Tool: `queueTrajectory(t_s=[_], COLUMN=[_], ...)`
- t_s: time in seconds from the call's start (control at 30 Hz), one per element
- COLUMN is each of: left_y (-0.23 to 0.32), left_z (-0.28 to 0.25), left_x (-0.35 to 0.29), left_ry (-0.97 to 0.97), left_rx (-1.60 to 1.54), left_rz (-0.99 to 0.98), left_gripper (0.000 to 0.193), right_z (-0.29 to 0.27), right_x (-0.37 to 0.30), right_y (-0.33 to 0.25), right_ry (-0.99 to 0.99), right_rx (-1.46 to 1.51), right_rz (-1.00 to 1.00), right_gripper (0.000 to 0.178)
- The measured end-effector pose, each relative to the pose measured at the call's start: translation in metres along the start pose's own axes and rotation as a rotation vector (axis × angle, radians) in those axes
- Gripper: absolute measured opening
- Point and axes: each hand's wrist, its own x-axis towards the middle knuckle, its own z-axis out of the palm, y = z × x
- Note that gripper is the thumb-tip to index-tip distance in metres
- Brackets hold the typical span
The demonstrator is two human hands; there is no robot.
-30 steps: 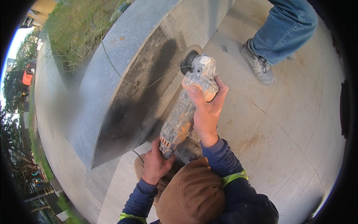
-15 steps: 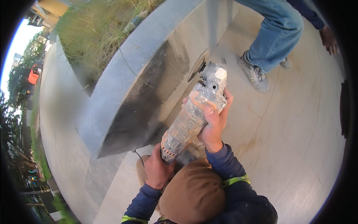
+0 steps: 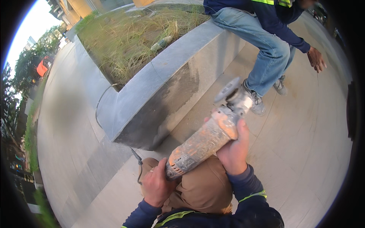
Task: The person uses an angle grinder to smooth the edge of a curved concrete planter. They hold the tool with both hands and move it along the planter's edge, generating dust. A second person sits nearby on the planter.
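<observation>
An angle grinder point(image 3: 203, 142), orange and caked in grey dust, is held slantwise over my brown-trousered knee. My left hand point(image 3: 156, 187) grips its rear end by the vent slots, beside the cord. My right hand point(image 3: 235, 151) is wrapped round the front of the body, just behind the metal head. The round disc point(image 3: 227, 90) on the head is apart from the planter wall, over the paving and close to another person's shoe. A dark, damp-looking patch point(image 3: 152, 110) covers the wall's side face near its corner.
A person in jeans point(image 3: 262, 45) sits on the planter ledge point(image 3: 178, 55) at upper right, one hand hanging down. Dry grass point(image 3: 133, 45) fills the planter. A dark cord point(image 3: 139, 167) runs by my left knee, and a cable loops over the planter corner point(image 3: 99, 106).
The grinder's head has come away from the wall and swung right, its disc now tilted upward. Both hands kept their hold. More of the seated person shows, the view having shifted.
</observation>
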Motion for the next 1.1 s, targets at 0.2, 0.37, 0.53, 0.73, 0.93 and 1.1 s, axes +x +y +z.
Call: queueTrajectory(t_s=[0.2, 0.37, 0.53, 0.73, 0.93, 1.1], left_y=[0.018, 0.048, 0.057, 0.056, 0.049, 0.057], left_z=[-0.041, -0.062, -0.053, -0.051, -0.049, -0.053], left_x=[0.003, -0.003, -0.010, -0.009, -0.016, -0.016], left_ry=[-0.064, -0.136, -0.036, -0.022, -0.019, -0.047], left_rx=[0.113, 0.118, 0.073, 0.126, 0.119, 0.072], left_rz=[0.151, 0.230, 0.206, 0.162, 0.144, 0.147], left_gripper=[0.069, 0.071, 0.063, 0.056, 0.054, 0.055], right_z=[0.000, -0.016, -0.039, -0.041, -0.032, -0.037], right_x=[-0.029, -0.041, -0.031, -0.028, -0.029, -0.033], right_y=[-0.023, -0.030, -0.033, -0.027, -0.021, -0.027], right_ry=[0.115, -0.030, -0.160, -0.178, -0.095, -0.087], right_rx=[0.179, 0.345, 0.370, 0.247, 0.243, 0.203], right_rz=[0.011, -0.064, -0.004, 0.019, -0.014, -0.020], right_gripper=[0.075, 0.092, 0.101, 0.104, 0.103, 0.105])
